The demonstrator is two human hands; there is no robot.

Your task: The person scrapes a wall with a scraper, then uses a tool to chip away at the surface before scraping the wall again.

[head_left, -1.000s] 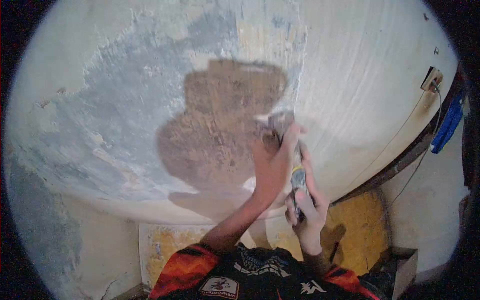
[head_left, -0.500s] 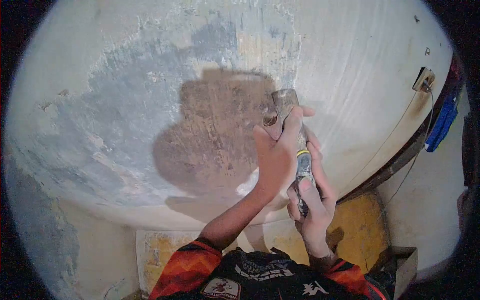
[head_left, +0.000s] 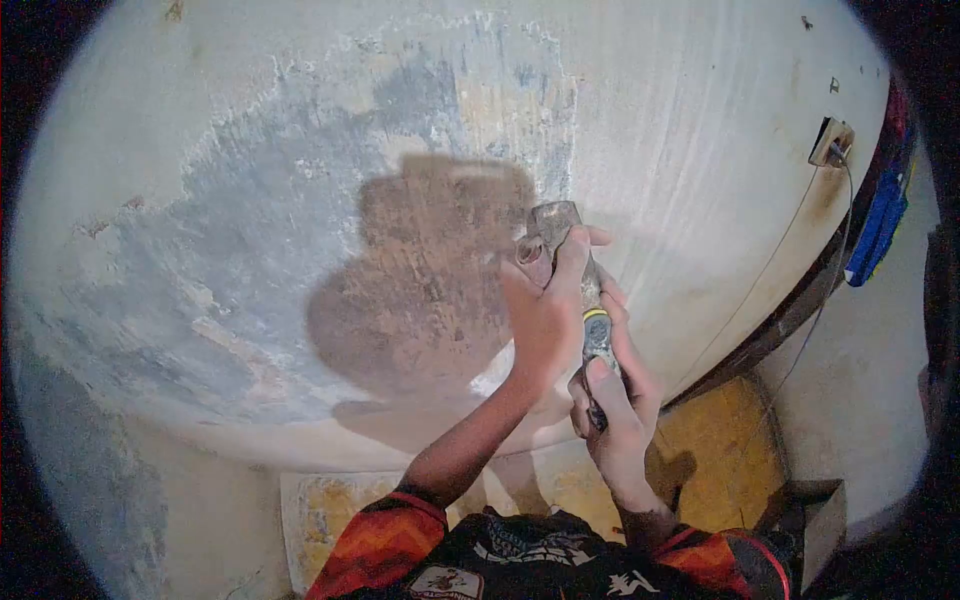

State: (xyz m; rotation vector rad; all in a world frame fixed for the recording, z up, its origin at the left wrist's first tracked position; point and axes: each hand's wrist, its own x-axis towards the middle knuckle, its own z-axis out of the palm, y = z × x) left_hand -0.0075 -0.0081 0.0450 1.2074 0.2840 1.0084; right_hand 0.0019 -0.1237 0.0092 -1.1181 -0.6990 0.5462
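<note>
A worn scraper-like tool with a dark handle (head_left: 598, 335) and a yellow ring is held upright in front of the wall (head_left: 660, 180). Around its handle my right hand (head_left: 622, 405) is wrapped, thumb on the front. My left hand (head_left: 548, 310) grips the dirty metal upper part (head_left: 556, 215) of the tool. Against the left fingers sits a small curled, brownish piece (head_left: 531, 254), which I cannot identify. Grey and bare patches (head_left: 300, 230) mark the wall to the left of both hands.
At the right, a wall socket (head_left: 832, 143) has a plug and a hanging cable (head_left: 832, 300). A blue object (head_left: 878, 225) hangs beyond it. Below is a yellow stained surface (head_left: 725, 440), with a grey box (head_left: 822, 515) at the lower right. My shadow falls on the wall.
The view has shifted slightly, and both hands with the tool appear a little lower and further left. The grip of both hands looks the same.
</note>
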